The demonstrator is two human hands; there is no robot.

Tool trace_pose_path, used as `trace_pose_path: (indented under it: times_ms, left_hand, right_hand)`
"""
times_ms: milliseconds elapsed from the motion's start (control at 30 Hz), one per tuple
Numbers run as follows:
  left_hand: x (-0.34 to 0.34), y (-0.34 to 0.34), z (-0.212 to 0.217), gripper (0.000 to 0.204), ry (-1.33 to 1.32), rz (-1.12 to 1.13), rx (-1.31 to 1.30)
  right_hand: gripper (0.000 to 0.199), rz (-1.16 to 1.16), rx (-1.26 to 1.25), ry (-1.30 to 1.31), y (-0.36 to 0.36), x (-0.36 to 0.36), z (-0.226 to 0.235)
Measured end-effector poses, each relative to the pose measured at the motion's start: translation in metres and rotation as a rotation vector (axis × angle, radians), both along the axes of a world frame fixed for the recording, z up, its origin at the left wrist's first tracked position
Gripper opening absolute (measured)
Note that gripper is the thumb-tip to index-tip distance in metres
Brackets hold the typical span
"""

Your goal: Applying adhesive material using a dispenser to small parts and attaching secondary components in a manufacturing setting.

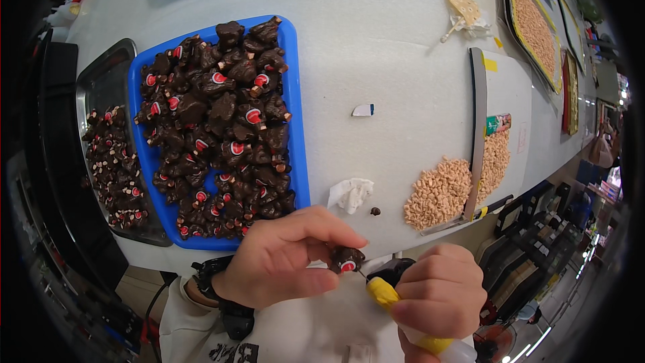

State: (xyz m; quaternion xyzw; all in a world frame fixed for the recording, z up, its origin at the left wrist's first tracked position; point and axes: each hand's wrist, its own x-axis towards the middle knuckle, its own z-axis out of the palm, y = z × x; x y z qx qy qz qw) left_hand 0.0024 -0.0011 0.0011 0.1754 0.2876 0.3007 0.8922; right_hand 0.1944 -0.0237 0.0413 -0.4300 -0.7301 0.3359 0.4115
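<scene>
My left hand [285, 255] is in front of my body, thumb and fingertips closed around a small dark brown figurine [348, 259] with a red and white round mark. Close on its right, my right hand [440, 289] makes a fist around a yellow-wrapped bottle [383, 292]; a pale, translucent end comes out below the fist. The bottle's yellow end points toward the figurine, a small gap between them. Many similar brown figurines [222, 117] with red marks and beige bits fill a blue tray [299, 154] on the left.
A metal tray [127, 50] with smaller brown pieces stands left of the blue tray. Beige small pieces lie in a pile [437, 195] and beside a grey strip [477, 128] on the right. A crumpled tissue [351, 195] and a dark crumb [375, 212] lie near the front edge.
</scene>
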Motion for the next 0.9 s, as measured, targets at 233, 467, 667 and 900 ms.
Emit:
trace_pose_path:
  times_ms: [233,467,667,900]
  left_hand:
    - [0.002,0.001,0.001,0.036,-0.027,-0.012,0.013]
    - [0.002,-0.001,-0.001,0.037,-0.053,-0.011,0.020]
    - [0.001,-0.001,-0.002,0.036,-0.058,0.000,0.043]
    - [0.002,0.000,0.000,0.036,-0.061,-0.010,0.027]
  right_hand:
    - [0.008,-0.040,0.045,0.025,-0.003,0.002,0.001]
    - [0.019,-0.089,0.025,-0.003,-0.006,0.000,0.005]
    - [0.018,-0.101,0.048,0.023,-0.006,-0.002,0.001]
    - [0.015,-0.058,0.053,0.019,-0.006,-0.003,-0.001]
